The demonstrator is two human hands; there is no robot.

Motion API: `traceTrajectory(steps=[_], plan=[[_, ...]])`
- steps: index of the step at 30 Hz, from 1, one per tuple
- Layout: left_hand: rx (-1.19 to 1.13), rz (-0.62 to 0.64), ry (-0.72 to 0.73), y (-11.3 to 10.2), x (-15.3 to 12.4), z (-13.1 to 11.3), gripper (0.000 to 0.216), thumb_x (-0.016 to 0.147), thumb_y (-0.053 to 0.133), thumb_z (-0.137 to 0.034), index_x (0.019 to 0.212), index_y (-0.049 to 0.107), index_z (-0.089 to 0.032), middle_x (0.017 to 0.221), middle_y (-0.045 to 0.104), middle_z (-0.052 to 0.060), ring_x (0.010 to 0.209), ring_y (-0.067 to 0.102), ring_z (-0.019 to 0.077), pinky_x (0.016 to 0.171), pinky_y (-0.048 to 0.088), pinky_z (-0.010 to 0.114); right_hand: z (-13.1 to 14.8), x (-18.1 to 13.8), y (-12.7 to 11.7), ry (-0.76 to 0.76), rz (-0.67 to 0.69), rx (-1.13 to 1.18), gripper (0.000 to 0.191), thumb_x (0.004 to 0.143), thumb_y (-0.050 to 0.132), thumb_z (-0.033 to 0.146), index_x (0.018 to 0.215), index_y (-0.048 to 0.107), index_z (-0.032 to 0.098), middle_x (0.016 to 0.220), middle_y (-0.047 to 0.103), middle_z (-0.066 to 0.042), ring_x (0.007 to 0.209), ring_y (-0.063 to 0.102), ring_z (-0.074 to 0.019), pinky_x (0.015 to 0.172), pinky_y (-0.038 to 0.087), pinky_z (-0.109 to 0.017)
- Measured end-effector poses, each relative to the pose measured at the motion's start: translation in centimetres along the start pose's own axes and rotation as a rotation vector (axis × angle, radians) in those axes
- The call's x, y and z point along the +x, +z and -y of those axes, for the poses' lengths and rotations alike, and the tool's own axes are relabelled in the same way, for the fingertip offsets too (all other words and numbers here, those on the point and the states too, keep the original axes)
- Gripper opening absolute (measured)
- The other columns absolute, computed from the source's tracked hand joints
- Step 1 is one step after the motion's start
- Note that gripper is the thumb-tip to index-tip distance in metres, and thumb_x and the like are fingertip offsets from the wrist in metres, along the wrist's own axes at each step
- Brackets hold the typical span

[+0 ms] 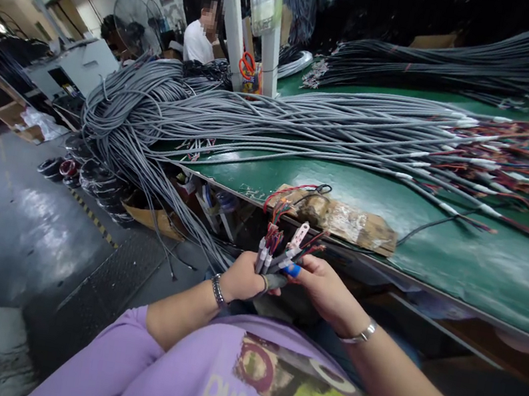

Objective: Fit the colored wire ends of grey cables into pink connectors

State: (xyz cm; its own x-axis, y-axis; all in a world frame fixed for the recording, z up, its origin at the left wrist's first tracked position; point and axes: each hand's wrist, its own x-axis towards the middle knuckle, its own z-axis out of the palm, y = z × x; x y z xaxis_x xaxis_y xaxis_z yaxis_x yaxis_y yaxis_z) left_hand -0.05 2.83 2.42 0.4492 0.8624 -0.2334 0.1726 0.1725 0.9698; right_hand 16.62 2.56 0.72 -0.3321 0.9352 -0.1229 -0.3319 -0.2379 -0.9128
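Observation:
My left hand [241, 278] is wrapped round a small bunch of grey cables [264, 260], whose white-banded ends and thin coloured wires point up. Just right of it, my right hand [323, 287] pinches one grey cable end with red and dark wires, and a blue wrap covers a fingertip. A flat pinkish-white piece with holes [299, 235] stands up among the cable ends; which hand bears it, I cannot tell. Beyond the hands, a tape-covered wooden block [348, 224] lies along the bench edge, with a red and a black wire on it.
The green bench [500, 271] carries a long grey cable bundle [278, 116], its stripped ends at the right. Darker cables [418, 68] lie behind. A white post [231, 17] holds red-handled scissors [247, 65]. Cable coils [99, 180] rest on the floor; a person [201, 32] is farther back.

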Motion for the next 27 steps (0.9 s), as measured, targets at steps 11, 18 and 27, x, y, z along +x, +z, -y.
traceTrajectory(steps=[11,18,27], plan=[[-0.123,-0.219,0.068,0.0,0.2,0.3,0.041,0.065,0.074,-0.051,0.064,0.064,-0.011,0.057,0.065,0.006,0.052,0.06,0.014,0.057,0.051,0.027,-1.2,-0.9,0.1,0.075,-0.115,0.121,0.029,0.06,0.084,0.038,0.071,0.067,0.017,0.064,0.062,-0.001,0.059,0.053,-0.0115,0.059,0.044,-0.026],[-0.059,-0.121,0.024,0.2,-0.7,0.8,0.04,0.062,0.076,-0.049,0.06,0.063,-0.011,0.056,0.065,0.006,0.05,0.058,0.013,0.052,0.047,0.025,0.1,0.1,-0.5,0.01,-0.213,0.139,0.03,0.06,0.083,0.038,0.063,0.06,0.018,0.055,0.051,0.004,0.053,0.043,-0.0086,0.055,0.04,-0.024],[-0.175,-0.245,0.057,-0.1,-0.2,0.5,0.037,0.061,0.079,-0.045,0.063,0.064,-0.011,0.053,0.064,0.005,0.05,0.061,0.0149,0.055,0.05,0.026,-1.0,-1.1,0.1,0.146,-0.071,0.118,0.034,0.063,0.08,0.044,0.074,0.062,0.018,0.06,0.053,0.003,0.053,0.046,-0.0092,0.057,0.047,-0.028]])
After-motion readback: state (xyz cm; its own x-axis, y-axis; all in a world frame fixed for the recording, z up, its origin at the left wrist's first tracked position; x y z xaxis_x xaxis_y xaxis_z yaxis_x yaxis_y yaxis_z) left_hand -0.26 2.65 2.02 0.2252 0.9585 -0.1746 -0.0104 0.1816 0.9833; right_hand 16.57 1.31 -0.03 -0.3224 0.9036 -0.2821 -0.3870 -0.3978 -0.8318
